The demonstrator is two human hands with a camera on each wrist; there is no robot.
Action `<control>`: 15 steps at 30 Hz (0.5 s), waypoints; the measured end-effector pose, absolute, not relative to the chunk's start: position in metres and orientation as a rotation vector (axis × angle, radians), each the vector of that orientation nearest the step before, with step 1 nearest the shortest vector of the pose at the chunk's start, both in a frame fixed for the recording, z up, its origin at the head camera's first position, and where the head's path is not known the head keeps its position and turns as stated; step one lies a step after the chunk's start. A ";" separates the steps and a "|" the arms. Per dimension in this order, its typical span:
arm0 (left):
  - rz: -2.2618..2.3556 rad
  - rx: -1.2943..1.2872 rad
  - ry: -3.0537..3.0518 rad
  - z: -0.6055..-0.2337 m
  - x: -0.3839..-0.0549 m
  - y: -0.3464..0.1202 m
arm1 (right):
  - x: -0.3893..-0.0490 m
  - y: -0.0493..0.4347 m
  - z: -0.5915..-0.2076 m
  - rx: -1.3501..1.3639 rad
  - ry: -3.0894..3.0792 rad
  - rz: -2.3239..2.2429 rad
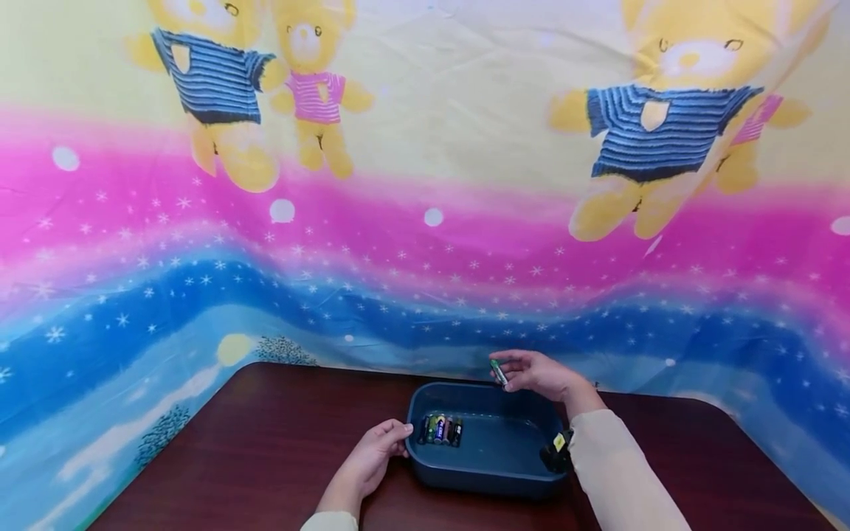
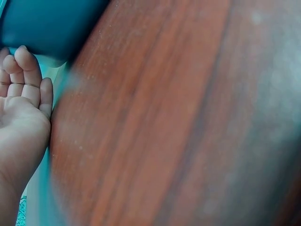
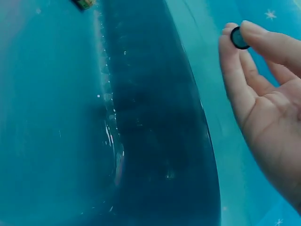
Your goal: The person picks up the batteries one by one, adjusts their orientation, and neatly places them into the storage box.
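A dark blue-grey plastic basin (image 1: 491,476) sits on the table. At its left end my left hand (image 1: 373,453) grips the wall, thumb at the rim and fingers against the outside; the left wrist view shows those fingers (image 2: 29,70) by the basin's outer side. My right hand (image 1: 539,375) is raised over the basin's far rim, pinching a green and silver battery (image 1: 499,372) between thumb and fingertips. In the right wrist view the battery (image 3: 239,38) appears end-on, as a dark ring. Several batteries (image 1: 441,429) lie side by side in the basin's left part.
A black device with a yellow label (image 1: 556,450) is at the right wrist, overlapping the basin's right end. The dark brown wooden table (image 1: 279,442) extends to both sides. Behind it hangs a patterned cloth (image 1: 425,280) with bears and snowflakes, close to the table's back edge.
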State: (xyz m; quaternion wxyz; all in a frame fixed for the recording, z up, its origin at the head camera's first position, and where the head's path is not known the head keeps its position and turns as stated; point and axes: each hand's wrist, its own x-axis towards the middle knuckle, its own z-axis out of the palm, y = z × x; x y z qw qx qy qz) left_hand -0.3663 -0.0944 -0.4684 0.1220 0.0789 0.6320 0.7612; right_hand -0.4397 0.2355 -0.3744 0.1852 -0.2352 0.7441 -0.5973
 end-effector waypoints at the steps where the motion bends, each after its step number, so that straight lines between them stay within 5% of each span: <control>1: 2.221 0.230 1.848 -0.468 -0.367 -0.095 | -0.441 0.233 -0.375 -0.673 2.093 -1.667; 15: 2.229 0.220 1.879 -0.469 -0.364 -0.092 | -0.436 0.206 -0.394 -0.720 2.060 -1.406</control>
